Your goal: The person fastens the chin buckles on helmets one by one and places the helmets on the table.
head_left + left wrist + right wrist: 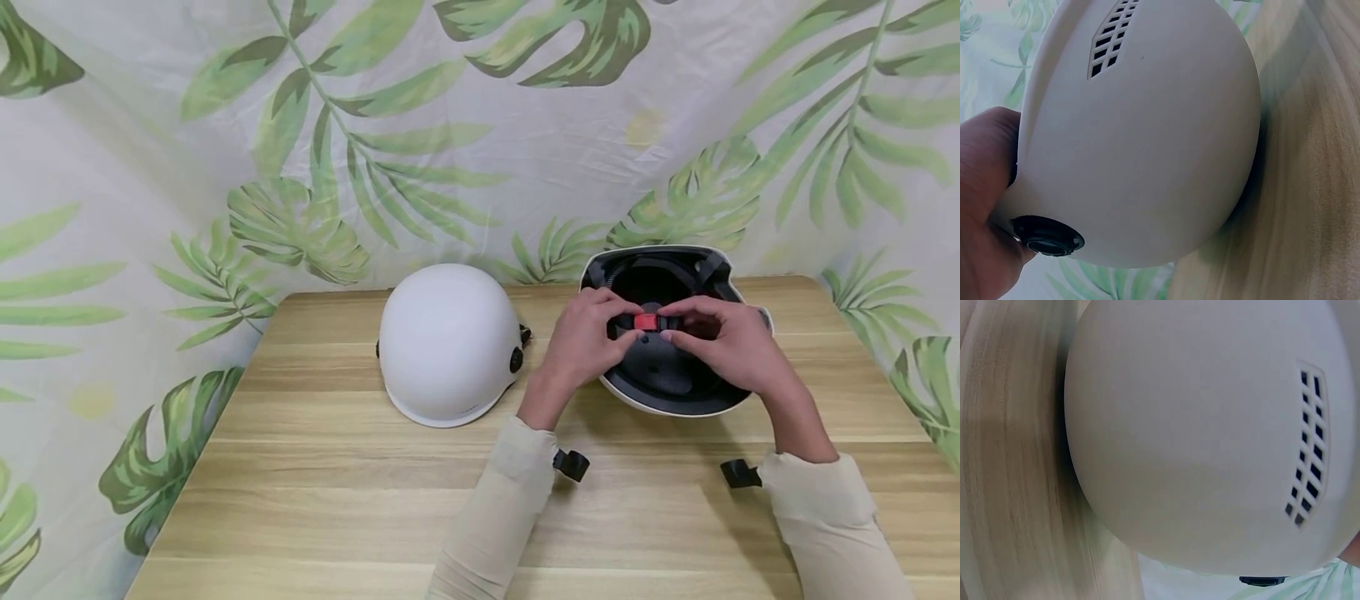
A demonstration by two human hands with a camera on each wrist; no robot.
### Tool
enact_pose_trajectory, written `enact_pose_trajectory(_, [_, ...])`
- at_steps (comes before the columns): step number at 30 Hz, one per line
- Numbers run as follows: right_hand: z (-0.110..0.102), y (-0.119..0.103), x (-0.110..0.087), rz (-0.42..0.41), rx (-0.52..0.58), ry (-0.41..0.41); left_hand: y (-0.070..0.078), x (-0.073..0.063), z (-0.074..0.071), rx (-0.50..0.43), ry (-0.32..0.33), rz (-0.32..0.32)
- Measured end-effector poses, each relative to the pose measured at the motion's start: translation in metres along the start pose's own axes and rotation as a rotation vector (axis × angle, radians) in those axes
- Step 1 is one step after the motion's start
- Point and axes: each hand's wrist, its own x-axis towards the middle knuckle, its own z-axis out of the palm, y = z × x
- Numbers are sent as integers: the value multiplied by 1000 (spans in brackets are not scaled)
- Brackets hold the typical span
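An upturned white helmet (667,400) with a black lining lies on the table at the right, its open side up. Over its opening is a strap buckle (645,322) with a red part and black ends. My left hand (588,333) pinches the buckle's left end between thumb and fingers. From the right, my right hand (723,337) pinches the black end beside the red part. Both wrist views are mostly filled by the vented white shell (1154,144). In the left wrist view a black round fitting sits near the hand.
A second white helmet (450,342) stands dome up on the wooden table (337,492), left of my left hand. Behind the table hangs a leaf-patterned cloth (420,167). Black wrist mounts (572,465) stick out from the sleeves.
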Motion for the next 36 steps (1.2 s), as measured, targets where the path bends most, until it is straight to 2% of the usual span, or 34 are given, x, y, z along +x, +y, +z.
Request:
enact_pose_trajectory(10, [5, 2, 5, -44, -154, -40, 4, -1, -1, 175, -54, -17])
enact_pose_trajectory(15, [7, 2, 7, -52, -182, -52, 4, -2, 0, 206, -59, -21])
enact_pose_trajectory(18, [7, 1, 6, -55, -180, -50, 3, -2, 0, 147, -45, -27])
enact_pose_trajectory(22, [4, -1, 3, -64, -173, -30, -2, -4, -1, -6, -17, -20])
enact_pose_trajectory(25, [-1, -3, 0, -73, -177, -2, -6, -5, -1, -108, 3, -1])
enact_pose_trajectory(29, [-10, -4, -7, -70, -196, 53, -11, -8, -2, -199, 37, 19])
enact_pose_trajectory(33, [-21, -2, -15, -50, -196, 126, -16, -12, -4, -248, 78, 5])
enact_pose_trajectory(36, [-27, 1, -20, -58, -196, 198, -19, -15, -7, -241, 86, -26])
